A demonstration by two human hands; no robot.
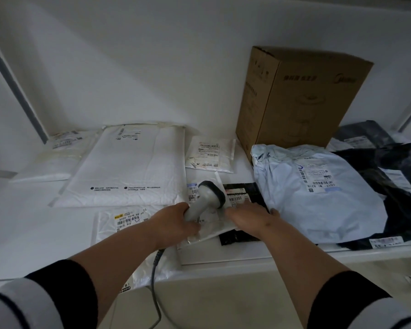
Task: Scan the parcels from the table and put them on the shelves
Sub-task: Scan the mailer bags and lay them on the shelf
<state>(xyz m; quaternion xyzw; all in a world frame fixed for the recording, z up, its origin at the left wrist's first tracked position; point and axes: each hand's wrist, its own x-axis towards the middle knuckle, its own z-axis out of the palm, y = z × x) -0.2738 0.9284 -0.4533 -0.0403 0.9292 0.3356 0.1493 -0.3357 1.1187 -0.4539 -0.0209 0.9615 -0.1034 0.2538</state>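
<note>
A grey plastic scanner (209,198) with a rounded head ringed in black is held in the left hand (176,222), whose grip is closed round the smooth handle; a coiled grey cable (155,276) hangs down below that grip. The right hand (249,217) lies flat, fingers straight, pressed on a small white plastic parcel (208,230) just right of the grip; nothing is clasped by it. Under that parcel a black glossy mailer (241,237) with a barcode label is partly seen. All rest on the white table (33,233). Beyond the right hand a puffy, wrinkled pale-blue plastic bag (318,193) is laid, its label turned upward; further right a crumpled black bag (399,186) overlaps it. Behind these a tall brown cardboard box (294,100) stands upright against the wall. Beyond the left grip a large flat white padded envelope (128,167) is spread; a small cream envelope (210,153) lies to its right, a soft white bag (55,157) to its left. Nearer, left of the grip, a thin white bag (126,224) with a yellow-marked label is seen.
</note>
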